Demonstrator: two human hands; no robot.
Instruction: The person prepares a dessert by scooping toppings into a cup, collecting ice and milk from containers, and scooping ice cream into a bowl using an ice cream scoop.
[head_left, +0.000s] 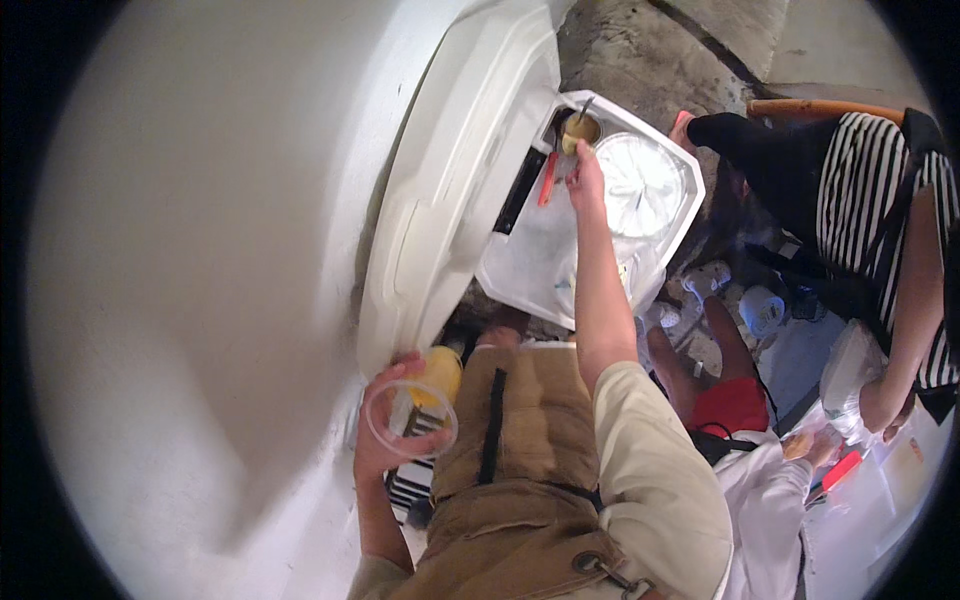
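My left hand (382, 431) grips a clear plastic cup (448, 409) around its side, with the round rim facing up at me. Close behind that cup is a yellow container (442, 367). My right hand (589, 176) reaches over an open white cooler box (694, 180), its fingertips pinching a small pale yellow item (573, 142). That item is against a round metal container (591, 127) with a utensil handle (586, 109) standing up in it. What the item is cannot be made out. Beside my fingers lies a red-handled tool (548, 178).
A foil-covered round tub (641, 184) fills the box's right side. The thick white lid (450, 180) leans against the pale wall (210, 225). At right, one person in stripes (859, 195) and another in a white top (765, 480) are near a white surface (870, 532).
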